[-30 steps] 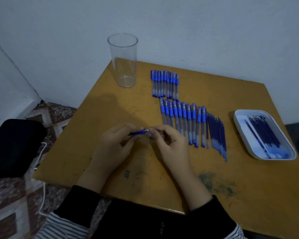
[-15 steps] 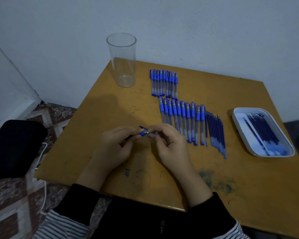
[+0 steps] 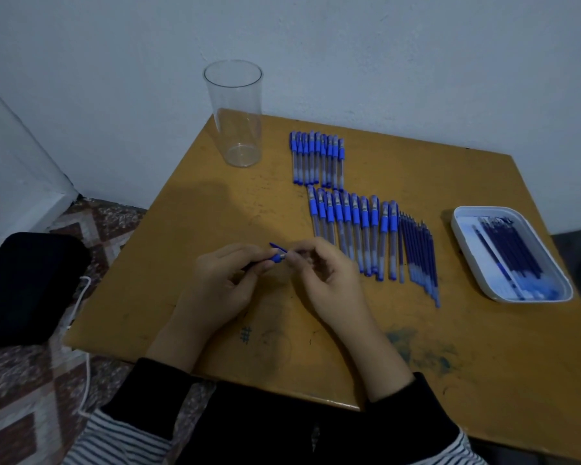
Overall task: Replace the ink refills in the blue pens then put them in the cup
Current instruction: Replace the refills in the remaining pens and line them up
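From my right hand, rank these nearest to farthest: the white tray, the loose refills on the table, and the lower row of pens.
1. Lower row of pens, just beside the right hand, on its right.
2. Loose refills, right of those pens.
3. White tray, far right of the table.

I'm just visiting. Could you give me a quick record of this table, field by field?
Hands: left hand and right hand both hold one blue pen over the table
Cup: clear cup, upright, empty, back left corner
Pens lying: back row and front row
Spares: loose refills right of the front row
Tray: white tray, right side, holding dark refills
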A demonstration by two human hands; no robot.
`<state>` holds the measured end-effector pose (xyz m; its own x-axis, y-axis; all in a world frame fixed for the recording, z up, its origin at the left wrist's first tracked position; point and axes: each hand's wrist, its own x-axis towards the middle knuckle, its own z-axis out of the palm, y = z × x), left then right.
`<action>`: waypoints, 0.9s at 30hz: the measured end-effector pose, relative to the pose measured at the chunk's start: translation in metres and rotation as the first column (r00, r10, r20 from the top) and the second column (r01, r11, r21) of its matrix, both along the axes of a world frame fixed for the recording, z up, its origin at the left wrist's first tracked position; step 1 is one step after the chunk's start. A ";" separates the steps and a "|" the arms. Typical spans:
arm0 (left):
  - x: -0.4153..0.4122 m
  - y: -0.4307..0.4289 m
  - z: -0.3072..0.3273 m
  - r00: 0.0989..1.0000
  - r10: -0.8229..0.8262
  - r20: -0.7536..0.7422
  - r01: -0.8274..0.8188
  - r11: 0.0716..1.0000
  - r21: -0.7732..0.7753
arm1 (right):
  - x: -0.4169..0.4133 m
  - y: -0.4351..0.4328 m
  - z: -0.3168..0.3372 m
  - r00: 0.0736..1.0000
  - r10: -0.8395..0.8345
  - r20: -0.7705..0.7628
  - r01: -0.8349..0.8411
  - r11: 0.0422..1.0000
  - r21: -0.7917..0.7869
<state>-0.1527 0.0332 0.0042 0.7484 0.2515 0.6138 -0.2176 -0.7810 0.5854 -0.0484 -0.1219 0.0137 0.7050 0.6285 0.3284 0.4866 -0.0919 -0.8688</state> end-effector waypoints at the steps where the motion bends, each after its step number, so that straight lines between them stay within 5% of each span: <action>1: 0.000 0.000 0.000 1.000 -0.002 -0.007 0.002 1.000 -0.001 | 0.001 -0.001 0.000 1.000 0.010 0.016 -0.010 1.000 0.001; 7: 0.001 -0.001 -0.001 0.999 0.022 0.030 -0.022 1.000 -0.008 | -0.002 -0.002 0.005 0.983 0.085 -0.164 -0.073 0.994 0.082; 11: -0.001 -0.002 0.002 1.000 0.003 0.003 -0.003 0.999 0.037 | 0.001 -0.003 0.002 0.999 0.050 0.001 -0.050 0.998 0.025; 15: -0.001 -0.002 0.002 1.000 0.018 0.008 -0.018 1.000 0.026 | -0.001 -0.004 0.003 0.992 0.056 -0.109 -0.049 0.997 0.068; 19: 0.000 -0.002 0.001 1.000 0.008 0.007 -0.008 0.999 0.033 | 0.002 -0.003 0.000 1.000 0.007 -0.005 -0.007 1.000 -0.024; 24: 0.000 -0.002 0.000 1.000 0.016 0.021 -0.016 1.000 0.011 | -0.001 -0.005 0.006 0.960 0.066 -0.273 -0.040 0.994 0.099; 27: 0.000 -0.001 0.000 1.000 0.005 0.025 -0.005 1.000 0.010 | 0.000 -0.005 0.003 0.977 0.026 -0.210 -0.020 0.999 0.028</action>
<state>-0.1524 0.0320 0.0039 0.7314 0.2489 0.6349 -0.2281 -0.7881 0.5717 -0.0481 -0.1266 0.0166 0.7454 0.6386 0.1910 0.2950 -0.0591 -0.9537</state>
